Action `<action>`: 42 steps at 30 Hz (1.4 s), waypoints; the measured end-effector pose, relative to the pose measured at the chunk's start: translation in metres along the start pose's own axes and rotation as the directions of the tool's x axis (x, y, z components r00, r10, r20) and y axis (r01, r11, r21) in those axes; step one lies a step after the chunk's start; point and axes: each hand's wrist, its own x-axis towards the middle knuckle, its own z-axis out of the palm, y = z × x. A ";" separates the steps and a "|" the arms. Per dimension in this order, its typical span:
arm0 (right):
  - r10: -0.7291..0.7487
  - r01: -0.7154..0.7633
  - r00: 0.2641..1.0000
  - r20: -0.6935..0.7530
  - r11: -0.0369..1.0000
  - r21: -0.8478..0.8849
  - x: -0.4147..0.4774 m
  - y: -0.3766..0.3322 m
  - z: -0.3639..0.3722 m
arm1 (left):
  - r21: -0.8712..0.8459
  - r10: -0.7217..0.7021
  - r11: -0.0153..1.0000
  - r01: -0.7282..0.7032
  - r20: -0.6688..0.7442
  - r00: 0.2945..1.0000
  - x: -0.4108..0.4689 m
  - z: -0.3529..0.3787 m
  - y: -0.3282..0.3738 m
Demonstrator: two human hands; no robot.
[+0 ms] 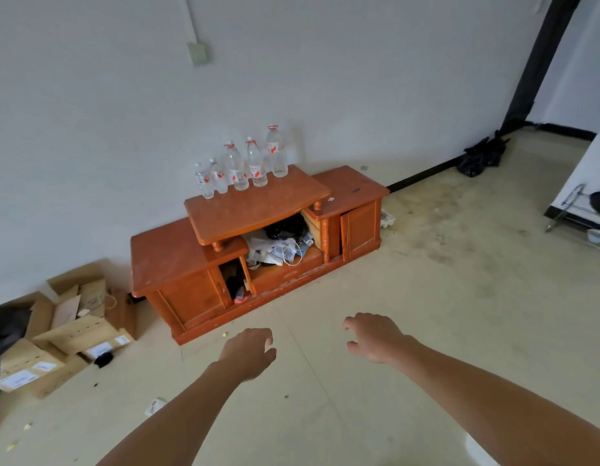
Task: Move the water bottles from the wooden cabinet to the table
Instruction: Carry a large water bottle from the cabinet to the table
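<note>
Head view only.

Counting five bottles upright in a row along the back edge of the cabinet top, close to the wall: two short at left, three tall to the right. Clear, red caps, red-and-white labels.

Holding nothing in left hand: palm down, fingers loosely curled, over bare floor, well short of the cabinet. Same for right hand: relaxed, empty, a bit further forward.

Judging step as approach, before first pick. No table in frame, so can't place the drop-off or tell how many already went there.

Next move, as a guess:
- Step in closer, reach over the front edge of the raised top.
- Wrap round a bottle body about mid-height, probably one per hand.
- Start with an end bottle to avoid knocking neighbours; can't tell whether the short pair touch.
- Lift straight up before pulling back.

Ignore clutter in the open middle bay. Mind boxes on the floor at left when turning.
</note>
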 end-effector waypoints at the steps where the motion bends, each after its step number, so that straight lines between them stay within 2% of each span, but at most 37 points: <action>1: -0.010 0.010 1.000 -0.009 1.000 -0.003 0.024 0.007 -0.014 | -0.006 -0.011 1.000 0.011 -0.020 1.000 0.020 -0.010 -0.001; 8: -0.105 0.106 0.994 0.027 0.994 -0.037 0.172 0.022 -0.078 | -0.067 -0.119 0.991 0.117 -0.030 0.992 0.136 -0.046 -0.032; 15: -0.165 0.166 0.986 0.012 0.986 -0.017 0.352 0.029 -0.120 | -0.108 -0.183 0.978 0.181 -0.004 0.983 0.310 -0.091 -0.098; 23: -0.112 0.112 0.992 -0.062 0.994 0.007 0.517 0.043 -0.215 | -0.078 -0.123 0.990 0.119 -0.039 0.992 0.494 -0.185 -0.150; 30: -0.132 0.132 0.991 0.003 0.991 0.009 0.641 0.055 -0.243 | -0.110 -0.145 0.983 0.147 0.032 0.989 0.619 -0.218 -0.178; 38: -0.295 0.294 0.954 0.052 0.955 0.026 0.830 0.057 -0.296 | -0.153 -0.294 0.945 0.289 -0.012 0.956 0.762 -0.267 -0.232; 42: -0.357 0.357 0.932 0.057 0.934 -0.001 0.909 0.047 -0.327 | -0.238 -0.398 0.897 0.372 -0.068 0.915 0.824 -0.308 -0.261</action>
